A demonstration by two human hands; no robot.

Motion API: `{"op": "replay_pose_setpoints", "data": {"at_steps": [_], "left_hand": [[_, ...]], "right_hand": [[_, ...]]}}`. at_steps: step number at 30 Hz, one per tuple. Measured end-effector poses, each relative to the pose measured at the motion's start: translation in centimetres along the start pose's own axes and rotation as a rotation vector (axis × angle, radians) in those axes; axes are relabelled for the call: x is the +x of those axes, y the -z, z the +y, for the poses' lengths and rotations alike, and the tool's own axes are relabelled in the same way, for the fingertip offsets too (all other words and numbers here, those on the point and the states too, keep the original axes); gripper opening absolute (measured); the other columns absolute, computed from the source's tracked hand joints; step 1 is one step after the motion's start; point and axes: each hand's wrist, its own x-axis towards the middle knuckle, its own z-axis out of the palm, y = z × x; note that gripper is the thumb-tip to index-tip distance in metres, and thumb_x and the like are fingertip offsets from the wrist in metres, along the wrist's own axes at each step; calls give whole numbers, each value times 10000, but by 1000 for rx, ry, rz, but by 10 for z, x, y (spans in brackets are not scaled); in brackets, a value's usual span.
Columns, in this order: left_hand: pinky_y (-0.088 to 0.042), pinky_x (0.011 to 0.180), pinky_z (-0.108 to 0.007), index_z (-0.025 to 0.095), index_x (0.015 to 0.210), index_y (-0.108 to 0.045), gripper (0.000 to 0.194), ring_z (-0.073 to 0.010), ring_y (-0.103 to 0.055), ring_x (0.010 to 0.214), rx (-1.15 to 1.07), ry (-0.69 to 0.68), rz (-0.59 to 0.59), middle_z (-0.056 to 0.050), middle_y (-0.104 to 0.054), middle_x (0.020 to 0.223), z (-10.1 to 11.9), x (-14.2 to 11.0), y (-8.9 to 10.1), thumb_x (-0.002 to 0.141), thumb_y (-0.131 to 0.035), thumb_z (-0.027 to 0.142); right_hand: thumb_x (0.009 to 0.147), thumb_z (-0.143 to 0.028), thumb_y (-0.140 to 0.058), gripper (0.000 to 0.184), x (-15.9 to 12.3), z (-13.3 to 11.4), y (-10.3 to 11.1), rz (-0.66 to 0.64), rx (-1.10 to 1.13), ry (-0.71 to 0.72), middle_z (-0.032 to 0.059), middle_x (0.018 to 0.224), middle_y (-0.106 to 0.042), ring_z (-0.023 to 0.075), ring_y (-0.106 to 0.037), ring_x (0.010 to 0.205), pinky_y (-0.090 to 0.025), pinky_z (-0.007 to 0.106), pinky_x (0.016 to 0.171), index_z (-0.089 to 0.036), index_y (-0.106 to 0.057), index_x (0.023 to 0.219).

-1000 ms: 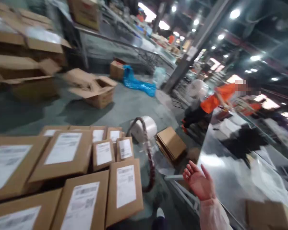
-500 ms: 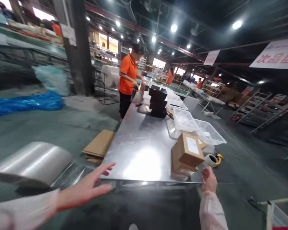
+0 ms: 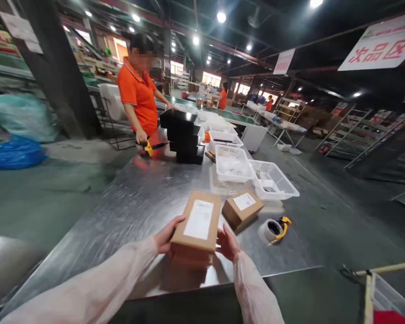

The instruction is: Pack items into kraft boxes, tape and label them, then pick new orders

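Between my two hands is a brown cardboard box (image 3: 179,235) with a white label on top, over the near part of the metal table. My left hand (image 3: 165,235) grips its left side, with the fingers along the edge. My right hand (image 3: 228,243) is against the opposite side, its fingertips partly hidden by the box. A second, smaller labelled carton (image 3: 238,217) rests just beyond my right hand. Further right lies a yellow tape dispenser (image 3: 283,228) with a roll of clear tape (image 3: 267,231).
White plastic baskets (image 3: 277,194) line the table's (image 3: 138,211) right side. Stacked black boxes (image 3: 189,155) stand farther back. At the far left, a co-worker in an orange shirt (image 3: 137,99) holds another tape dispenser (image 3: 149,147). A wooden-framed bin (image 3: 367,292) is at lower right.
Both hands, apart and free before, have come together around the labelled box. The box now sits nearer the middle of the view, away from the smaller carton. The view has moved closer to the table.
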Motion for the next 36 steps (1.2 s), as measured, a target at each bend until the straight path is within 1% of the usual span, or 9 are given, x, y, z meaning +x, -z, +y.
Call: {"op": "replay_pose_setpoints", "data": {"at_steps": [4,8,12,16,21,26,28,31,36], "left_hand": [[-516,824,-351,83,1150,-595,605,-294,-692,888,-46,-28,127,-96,-748,848,10,-25,20,688,-693,460],[-484,915,-408,115,1246,-542,760,-353,-569,1161,172,-161,286,-161,-666,1166,12,-14,20,649,-692,562],[-170,1163,-452,130,1362,-441,899,-323,-205,1422,748,-571,638,-174,-348,1495,21,-3,23,677,-576,696],[-75,1177,-475,147,1450,-319,864,-271,-92,1452,1214,-967,601,-145,-231,1550,48,-10,3,789,-459,686],[-147,1175,-453,203,1493,-230,724,-255,-124,1449,1277,-1197,467,-101,-222,1560,79,-41,-49,897,-353,596],[-30,1168,-515,256,1516,-92,689,-284,-49,1453,1504,-1443,496,-70,-110,1589,91,-88,-106,928,-242,582],[49,1142,-560,219,1516,-111,734,-312,-58,1449,1790,-1293,432,-113,-134,1579,88,-98,-121,911,-240,616],[49,1125,-591,149,1487,-239,781,-321,-162,1432,2060,-812,303,-176,-243,1533,77,-105,-119,889,-265,651],[43,1129,-575,84,1478,-228,971,-325,-49,1447,1696,-431,401,-191,-116,1552,85,-116,-68,784,-353,752]], "right_hand": [[681,-427,-692,605,39,-21,28,364,-358,106,189,1411,-426,348,-460,1224,-414,482,954,-172,-602,1222],[707,-197,-648,739,74,-3,71,696,-696,140,204,1558,10,394,-424,1260,-381,492,960,-214,-421,1410],[736,-218,-583,679,81,38,99,698,-772,339,183,1553,-113,362,-341,1345,-434,431,963,-167,-437,1397],[738,-313,-602,649,53,29,110,773,-750,486,182,1507,-276,338,-326,1359,-400,442,1034,-136,-481,1351],[804,-305,-598,626,-44,-62,72,803,-810,933,112,1507,-313,306,-396,1325,-433,435,1015,-230,-422,1400],[819,-147,-570,678,-112,-117,-19,426,-982,1069,99,1537,-248,295,-413,1318,-514,373,926,-282,-347,1444],[776,-69,-559,741,-111,-112,-52,242,-1001,1015,132,1536,-235,312,-402,1322,-512,397,938,-255,-327,1455],[778,-59,-539,762,-100,-98,-79,140,-988,909,179,1517,-260,321,-392,1326,-503,437,949,-218,-275,1475],[768,-294,-669,799,-89,-95,-47,5,-837,838,128,1559,-160,347,-282,1380,-412,503,1021,-289,-283,1467]]}}
